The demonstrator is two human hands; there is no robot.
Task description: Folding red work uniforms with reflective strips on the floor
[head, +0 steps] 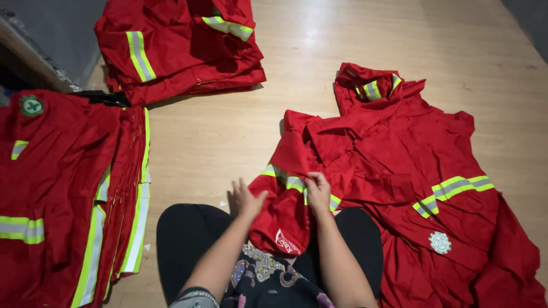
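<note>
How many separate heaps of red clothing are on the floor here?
3. A folded pile lies at the top left, a stacked pile at the left edge, and a spread-out garment on the right, held by both hands. Each heap may hide more pieces.

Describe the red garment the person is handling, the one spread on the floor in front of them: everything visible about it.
The red work garment looks like woven cloth with yellow-and-silver reflective bands and a round white emblem low on its right side. It lies rumpled and partly spread on the wooden floor, hood or collar bunched at the top. One sleeve is drawn onto the person's lap. The right hand pinches the sleeve at its reflective band; the left hand rests open at the sleeve's edge.
</note>
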